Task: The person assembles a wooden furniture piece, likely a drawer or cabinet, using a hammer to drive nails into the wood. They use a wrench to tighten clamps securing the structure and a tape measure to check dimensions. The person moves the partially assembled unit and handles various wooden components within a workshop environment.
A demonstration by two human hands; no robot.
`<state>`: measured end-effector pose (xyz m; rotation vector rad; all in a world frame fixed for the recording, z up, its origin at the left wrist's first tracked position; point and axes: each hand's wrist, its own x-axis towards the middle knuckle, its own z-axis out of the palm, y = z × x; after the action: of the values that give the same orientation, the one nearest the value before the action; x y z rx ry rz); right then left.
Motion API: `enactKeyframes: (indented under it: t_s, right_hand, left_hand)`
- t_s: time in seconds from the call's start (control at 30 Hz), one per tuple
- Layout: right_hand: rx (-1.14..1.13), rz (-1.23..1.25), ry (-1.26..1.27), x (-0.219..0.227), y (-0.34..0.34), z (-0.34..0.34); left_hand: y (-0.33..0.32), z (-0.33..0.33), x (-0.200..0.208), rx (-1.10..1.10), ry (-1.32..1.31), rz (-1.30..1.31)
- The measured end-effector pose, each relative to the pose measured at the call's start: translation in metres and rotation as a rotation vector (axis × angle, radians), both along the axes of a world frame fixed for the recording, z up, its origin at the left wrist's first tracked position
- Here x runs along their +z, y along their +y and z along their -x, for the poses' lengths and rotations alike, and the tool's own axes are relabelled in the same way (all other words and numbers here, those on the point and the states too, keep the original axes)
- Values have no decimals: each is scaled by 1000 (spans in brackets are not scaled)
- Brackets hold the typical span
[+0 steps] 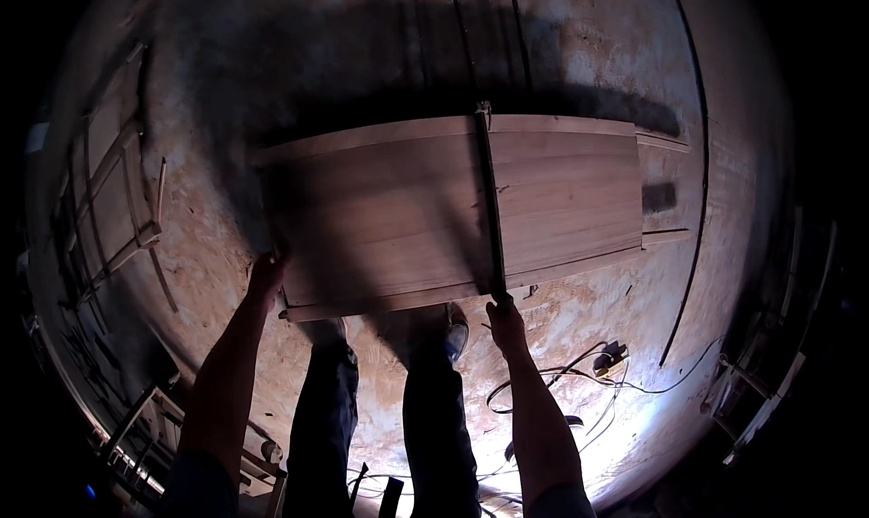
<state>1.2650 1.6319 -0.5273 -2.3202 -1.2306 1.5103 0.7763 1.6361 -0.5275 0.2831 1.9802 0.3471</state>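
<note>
A wide framed wooden panel [389, 210] lies in front of me, its left part in deep shadow. Across it, right of the middle, runs a dark bar clamp [490, 201], its far end showing at the panel's far edge. My right hand [509, 326] is closed around the near end of this clamp, just off the panel's near edge. At the panel's left end, my left hand [266, 277] grips the edge near the front corner. Its fingertips are partly hidden in the dark.
Wooden frames [113, 201] stand at the left. Short rails [665, 236] stick out past the panel's right end. Cables [570, 370] and a small dark device [610, 359] lie on the floor at the lower right. More timber [765, 400] sits at the right.
</note>
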Motion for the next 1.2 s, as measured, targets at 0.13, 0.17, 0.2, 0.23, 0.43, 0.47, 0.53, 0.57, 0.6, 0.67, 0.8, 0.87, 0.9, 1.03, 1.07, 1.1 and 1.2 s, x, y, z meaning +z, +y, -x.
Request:
enactKeyframes:
  t_s: [0.13, 0.17, 0.2, 0.23, 0.43, 0.47, 0.53, 0.57, 0.6, 0.67, 0.8, 0.87, 0.9, 1.03, 1.07, 1.1, 1.2]
  right_hand:
    - [84, 28, -111, 13, -2, -10]
    - [120, 13, -129, 16, -4, -12]
    - [156, -3, -147, 20, -5, -15]
    - [111, -9, -115, 16, -9, -20]
    - [235, -122, -85, 48, -1, -40]
    - [159, -50, -58, 59, 1, -42]
    - [113, -34, -75, 84, 8, -52]
    - [94, -37, -55, 108, 20, -54]
    - [76, -42, -36, 134, 34, -56]
    - [-50, 151, -40, 215, 79, -41]
    - [-202, 159, 74, 339, 138, -40]
    - [-206, 172, 149, 389, 157, -57]
    - [-221, 161, 191, 416, 166, -60]
    - [-194, 209, 344, 496, 219, -49]
    - [-198, 218, 371, 509, 228, -53]
    - [-228, 196, 424, 520, 235, -57]
    - [-253, 235, 609, 543, 265, -60]
  left_hand:
    - [-2, -1, 9, -28, 31, -71]
    - [1, -3, 17, -40, 25, -60]
    - [4, -1, 22, -52, 0, -57]
    - [4, 2, 27, -64, -26, -53]
    - [14, 16, 79, -88, -117, -67]
    - [18, 11, 95, -118, -99, -75]
    - [39, 11, 142, -90, -266, -152]
    - [51, 9, 175, -143, -304, -206]
    - [65, 10, 202, -178, -342, -206]
    - [97, 4, 268, -191, -349, -250]
    - [175, -7, 377, -28, -499, -430]
    - [230, -28, 436, -26, -571, -587]
    - [261, -29, 460, -103, -599, -508]
    - [322, -15, 524, -21, -755, -859]
    - [328, -19, 536, -48, -736, -927]
    - [331, -21, 550, -55, -737, -951]
    - [295, -23, 544, -26, -522, -906]
